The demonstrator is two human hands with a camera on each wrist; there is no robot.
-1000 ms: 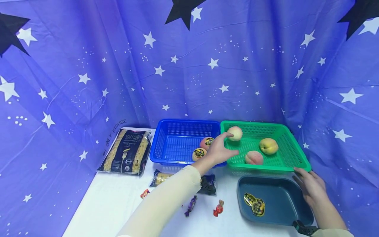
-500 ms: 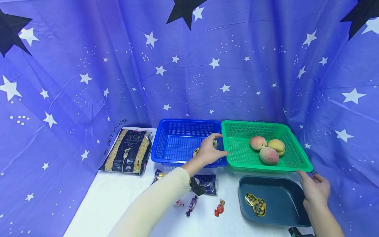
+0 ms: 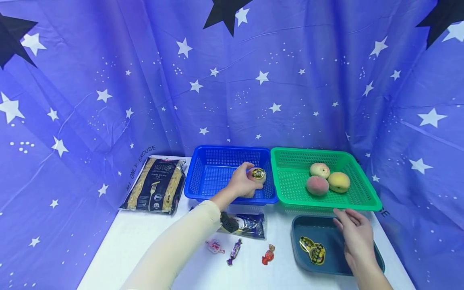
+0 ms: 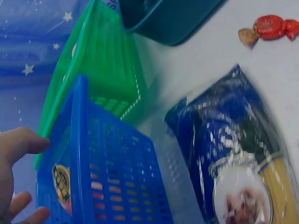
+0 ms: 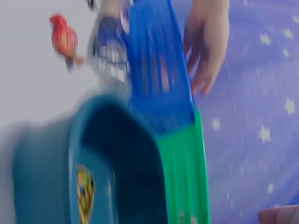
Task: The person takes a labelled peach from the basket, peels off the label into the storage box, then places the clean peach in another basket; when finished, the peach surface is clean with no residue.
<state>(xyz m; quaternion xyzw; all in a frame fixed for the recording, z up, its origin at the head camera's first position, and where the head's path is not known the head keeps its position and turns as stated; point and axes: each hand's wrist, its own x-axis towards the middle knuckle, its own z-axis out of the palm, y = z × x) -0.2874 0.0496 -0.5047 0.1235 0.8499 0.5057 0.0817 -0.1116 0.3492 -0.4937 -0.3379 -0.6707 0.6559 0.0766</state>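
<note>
My left hand (image 3: 249, 178) reaches into the blue basket (image 3: 214, 177) and curls round a pale fruit with a round black-and-gold sticker (image 3: 259, 175) near the basket's right wall. In the left wrist view the left hand's fingers (image 4: 18, 144) lie over the blue basket's rim (image 4: 79, 140), and the sticker (image 4: 60, 179) shows through the mesh. My right hand (image 3: 357, 233) hovers with relaxed fingers over the right side of the dark teal tray (image 3: 294, 237), holding nothing. Two stickers (image 3: 311, 249) lie in that tray.
The green basket (image 3: 290, 181) holds three peaches (image 3: 319, 179). A large pasta bag (image 3: 156, 184) lies at the left. A small blue pasta packet (image 3: 248, 224) and three wrapped candies (image 3: 235, 250) lie in front of the blue basket. Starry blue cloth surrounds the table.
My left hand drew back from the green basket's edge into the blue basket and closed on the stickered fruit. The peaches rolled and settled. My right hand moved left from the green basket's corner.
</note>
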